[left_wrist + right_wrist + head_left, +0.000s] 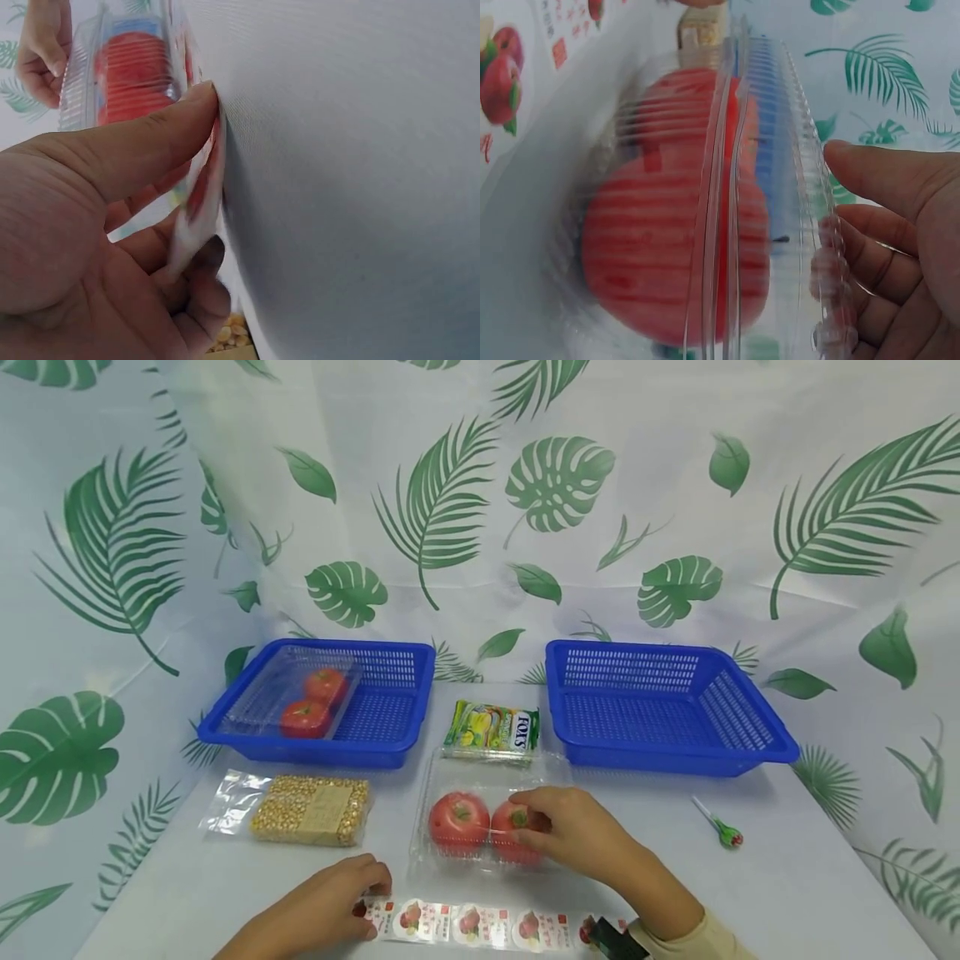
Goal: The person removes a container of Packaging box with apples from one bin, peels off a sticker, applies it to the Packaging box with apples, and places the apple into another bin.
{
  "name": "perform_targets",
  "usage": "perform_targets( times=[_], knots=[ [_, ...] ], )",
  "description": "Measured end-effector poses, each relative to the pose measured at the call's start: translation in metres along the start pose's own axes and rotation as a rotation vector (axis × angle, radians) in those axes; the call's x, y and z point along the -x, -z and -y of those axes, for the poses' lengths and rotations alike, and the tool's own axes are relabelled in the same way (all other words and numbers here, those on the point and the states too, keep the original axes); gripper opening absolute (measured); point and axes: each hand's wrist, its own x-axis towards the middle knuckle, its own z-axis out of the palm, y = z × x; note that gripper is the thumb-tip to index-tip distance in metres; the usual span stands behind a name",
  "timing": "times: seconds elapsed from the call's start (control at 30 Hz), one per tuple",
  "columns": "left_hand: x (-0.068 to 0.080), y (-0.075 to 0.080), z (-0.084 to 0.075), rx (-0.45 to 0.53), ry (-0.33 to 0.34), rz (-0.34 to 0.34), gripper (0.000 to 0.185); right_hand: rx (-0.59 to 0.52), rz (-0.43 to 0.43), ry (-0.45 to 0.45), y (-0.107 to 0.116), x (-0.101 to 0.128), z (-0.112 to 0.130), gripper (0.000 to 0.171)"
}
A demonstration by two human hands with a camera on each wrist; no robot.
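Note:
A clear plastic box (487, 764) with two red tomatoes (458, 820) lies on the white table in the middle. My right hand (536, 827) lies over its right end, and in the right wrist view the fingers (870, 255) curl round the box's ribbed rim (739, 187), with the thumb just off it. A strip of fruit-picture labels (480, 925) runs along the front edge. My left hand (371, 902) pinches its left end. The left wrist view shows the thumb (150, 142) on top of the strip (196, 202) and fingers beneath it.
The blue basket (390, 727) at back left holds another clear box with two tomatoes (307, 702). At back right stands a second blue basket (675, 752). A green FOXS candy bag (491, 729), a pack of yellow kernels (311, 810) and a lollipop (723, 828) lie on the table.

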Motion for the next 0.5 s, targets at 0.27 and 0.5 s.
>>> perform_targets(
  times=[0.27, 0.5],
  knots=[
    [0.000, 0.008, 0.000, 0.021, 0.029, 0.054, 0.042, -0.021, -0.007, 0.036, -0.001, -0.005, 0.011, 0.029],
    [-0.001, 0.030, -0.014, 0.063, -0.074, 0.044, 0.022, -0.071, -0.022, 0.105, -0.007, -0.006, 0.022, 0.031]
  ],
)
